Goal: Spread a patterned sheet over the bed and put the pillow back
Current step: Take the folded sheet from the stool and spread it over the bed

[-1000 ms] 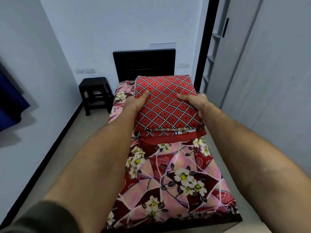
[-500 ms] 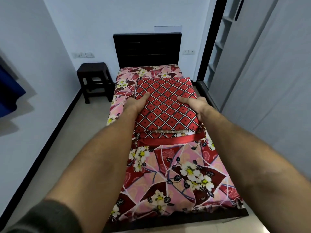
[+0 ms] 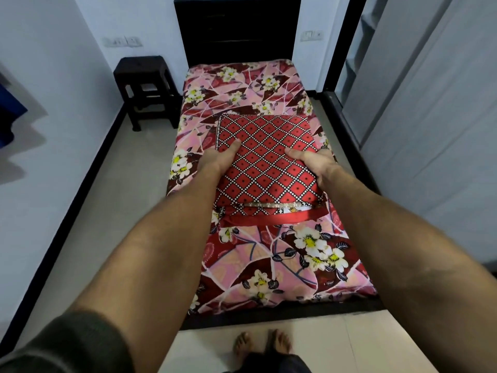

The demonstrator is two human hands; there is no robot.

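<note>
At far left, a dark stool [image 3: 144, 84] stands on the floor beside the bed's head end, against the white wall. Left hand [image 3: 219, 161]: grip clenched on the left edge of the pillow [image 3: 266, 160], thumb on top. Centre: the red diamond-patterned pillow is held over the middle of the bed [image 3: 282, 316], its open hem toward the person. The floral patterned sheet [image 3: 269, 259] covers the mattress up to the dark headboard [image 3: 236, 28]. Right hand [image 3: 313, 164]: grip clenched on the pillow's right edge. Far right: grey wardrobe doors [image 3: 430, 103]. Bare feet [image 3: 262, 343] stand at the bed's foot.
</note>
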